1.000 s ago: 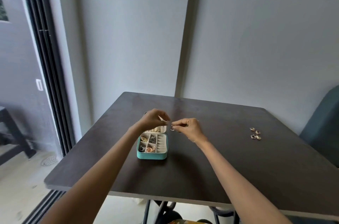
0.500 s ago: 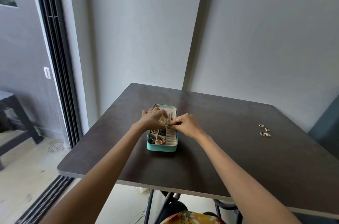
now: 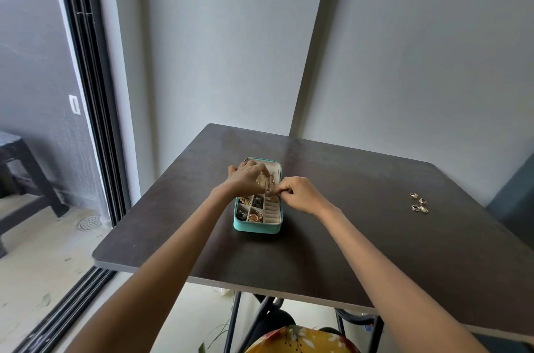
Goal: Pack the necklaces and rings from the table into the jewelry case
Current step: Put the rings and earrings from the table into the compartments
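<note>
A light, slippery ring [image 3: 270, 193] is pinched by both hands [image 3: 248, 179] [image 3: 300, 193] over the case [image 3: 257, 225]; rim grip suits.

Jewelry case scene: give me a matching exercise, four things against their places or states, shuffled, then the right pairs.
Things:
1. jewelry case
2. loose rings
3. left hand
4. right hand

Places or states:
A. bare table, far right
B. open, teal, mid-table
C. pinching something small over the case's right side
D. fingers curled over the case's far half

Pairs: 1-B, 2-A, 3-D, 4-C
</note>
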### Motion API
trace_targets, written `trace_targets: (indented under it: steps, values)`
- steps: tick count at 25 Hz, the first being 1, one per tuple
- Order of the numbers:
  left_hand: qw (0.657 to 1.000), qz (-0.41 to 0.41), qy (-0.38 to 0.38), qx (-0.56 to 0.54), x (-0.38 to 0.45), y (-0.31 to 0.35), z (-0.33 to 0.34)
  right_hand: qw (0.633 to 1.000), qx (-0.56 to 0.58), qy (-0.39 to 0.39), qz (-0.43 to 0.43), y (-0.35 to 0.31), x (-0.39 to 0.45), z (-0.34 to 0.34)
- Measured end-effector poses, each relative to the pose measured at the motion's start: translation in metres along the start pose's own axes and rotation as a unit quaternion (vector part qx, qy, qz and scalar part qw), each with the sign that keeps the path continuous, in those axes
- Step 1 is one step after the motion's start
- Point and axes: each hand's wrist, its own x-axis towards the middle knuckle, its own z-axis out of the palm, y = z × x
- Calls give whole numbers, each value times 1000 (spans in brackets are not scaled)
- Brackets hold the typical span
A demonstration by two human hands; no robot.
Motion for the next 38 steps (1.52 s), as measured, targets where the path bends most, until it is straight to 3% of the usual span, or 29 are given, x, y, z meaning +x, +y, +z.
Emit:
trace_targets:
  steps: [3,14,20,24,27,34,38]
  values:
    - [1000,-1,-16,2,0,2,0,998,4,59,5,7,-7,-2]
    - [999,-11,-39,21,3,2,4,996,-84,31,-3,2,-10,4]
    - [999,-3,-43,30,2,0,5,994,-64,88,22,3,-12,7]
    - [998,1,-40,38,2,4,2,994,-88,69,15,5,-14,10]
    - [999,5,-25,27,3,10,3,991,-48,116,49,10,-14,9]
    - [984,74,93,-134,20,91,51,961,24,211,176,54,-37,-11]
    - [916,33,72,-393,39,175,108,919,68,282,267,116,-73,-35]
